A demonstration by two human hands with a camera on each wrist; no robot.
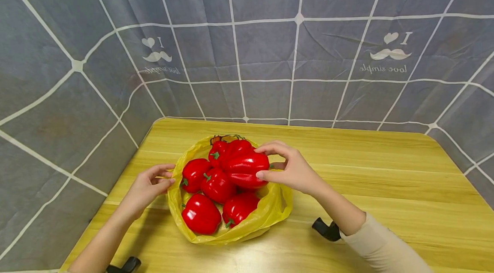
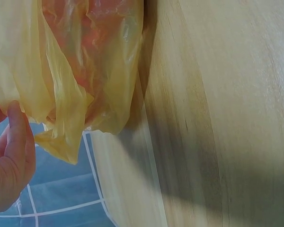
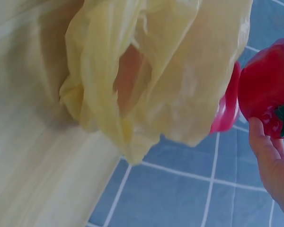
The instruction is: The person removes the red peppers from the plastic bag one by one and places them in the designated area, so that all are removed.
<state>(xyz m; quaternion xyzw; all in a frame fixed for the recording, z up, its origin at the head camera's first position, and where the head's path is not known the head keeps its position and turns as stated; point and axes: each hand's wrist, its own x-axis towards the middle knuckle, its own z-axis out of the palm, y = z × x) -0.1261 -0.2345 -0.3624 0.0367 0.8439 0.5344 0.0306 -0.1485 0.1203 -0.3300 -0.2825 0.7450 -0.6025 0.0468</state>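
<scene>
A yellow plastic bag (image 1: 175,217) stands wide open on the table with several red bell peppers (image 1: 218,185) inside. My left hand (image 1: 148,185) pinches the bag's left edge between thumb and fingers, and the left wrist view shows those fingers (image 2: 14,142) at the thin plastic. Over the right side of the bag, my right hand (image 1: 291,168) grips a large red bell pepper (image 1: 247,170) by its stem end. In the right wrist view this pepper (image 3: 265,87) shows its green stem, with fingers beneath it. It partly covers the peppers behind it.
The wooden table (image 1: 370,170) extends to the right of the bag. A grey curtain (image 1: 266,54) with white lines hangs behind and to the left. Black wrist mounts (image 1: 327,229) sit at both forearms.
</scene>
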